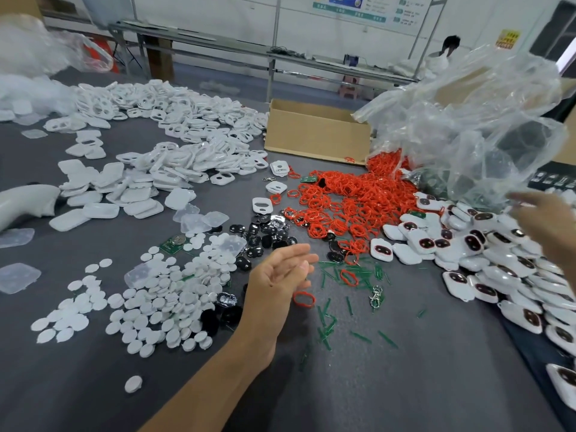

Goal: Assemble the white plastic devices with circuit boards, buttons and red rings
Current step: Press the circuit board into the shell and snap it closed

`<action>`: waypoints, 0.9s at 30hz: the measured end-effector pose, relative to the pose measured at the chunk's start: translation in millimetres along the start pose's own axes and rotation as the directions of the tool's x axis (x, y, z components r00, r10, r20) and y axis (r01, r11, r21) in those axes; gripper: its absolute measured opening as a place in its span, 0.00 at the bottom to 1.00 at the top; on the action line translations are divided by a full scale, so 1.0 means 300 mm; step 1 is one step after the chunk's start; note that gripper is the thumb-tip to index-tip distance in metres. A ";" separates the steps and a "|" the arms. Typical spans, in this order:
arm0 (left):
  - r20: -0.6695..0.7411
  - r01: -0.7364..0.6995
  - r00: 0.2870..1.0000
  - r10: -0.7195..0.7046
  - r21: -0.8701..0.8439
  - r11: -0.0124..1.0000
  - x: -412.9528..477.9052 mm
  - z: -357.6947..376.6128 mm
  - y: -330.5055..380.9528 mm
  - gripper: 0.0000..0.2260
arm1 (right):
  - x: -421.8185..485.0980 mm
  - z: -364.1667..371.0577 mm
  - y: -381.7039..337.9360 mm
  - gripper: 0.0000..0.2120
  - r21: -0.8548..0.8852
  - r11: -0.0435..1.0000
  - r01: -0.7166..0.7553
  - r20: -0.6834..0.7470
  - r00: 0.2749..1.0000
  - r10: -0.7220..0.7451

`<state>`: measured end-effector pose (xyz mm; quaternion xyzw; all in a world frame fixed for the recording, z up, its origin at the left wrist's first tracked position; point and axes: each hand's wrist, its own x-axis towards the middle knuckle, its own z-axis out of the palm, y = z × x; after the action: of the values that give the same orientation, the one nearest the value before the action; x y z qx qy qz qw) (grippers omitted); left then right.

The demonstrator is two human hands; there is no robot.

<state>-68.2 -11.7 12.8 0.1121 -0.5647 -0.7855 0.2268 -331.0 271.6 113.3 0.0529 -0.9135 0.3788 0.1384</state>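
The widest bare stretch of the grey counter (405, 385) is near me, in the middle and to the near left. Its right edge runs slantwise toward me, and finished devices (498, 254) lie heaped along it, white shells with a dark oval window rimmed in red. The far left is crowded with empty white shells (174, 120), some with oval cut-outs.

My left grip (277, 275) hovers over the middle of the counter, fingers loosely straight and holding nothing. Just to its right lies a single red ring (304, 299), close to my fingertips but apart from them. My right grip (545, 222) is blurred at the right edge, fingers spread, just beside the clear plastic bag (467, 126); I cannot tell whether it touches the bag.

The red rings (352, 198) form a big loose pile in the middle, reaching the foot of the bag. White discs (156, 294) spread to the near left, with a green circuit board (171, 243) at their far edge. Black pads (265, 238) lie between the discs and the rings. Thin green strips (343, 275) are scattered to the right of my left grip.

A cardboard box (314, 132) stands open beyond the rings; its inside is hidden from me. The bag is crumpled, and something dark sits low in it that I cannot make out.
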 end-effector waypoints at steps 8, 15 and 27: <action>-0.008 0.009 1.000 -0.009 -0.008 1.000 -0.003 0.007 0.002 0.11 | -0.264 0.358 -0.118 0.13 -0.149 0.606 0.782 0.580 0.565 -0.587; 0.002 0.017 1.000 -0.017 -0.030 0.999 0.003 0.001 -0.006 0.10 | -0.300 0.292 -0.062 0.13 -0.118 0.673 0.730 0.612 0.588 -0.529; -0.003 0.022 1.000 -0.022 -0.010 1.000 0.005 -0.002 -0.009 0.10 | -0.111 -0.067 0.034 0.27 -0.458 0.857 0.236 0.312 0.945 -0.093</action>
<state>-70.0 -12.2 10.1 0.1184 -0.5594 -0.7905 0.2196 -296.8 292.8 110.3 0.1476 -0.9816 0.1105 0.0493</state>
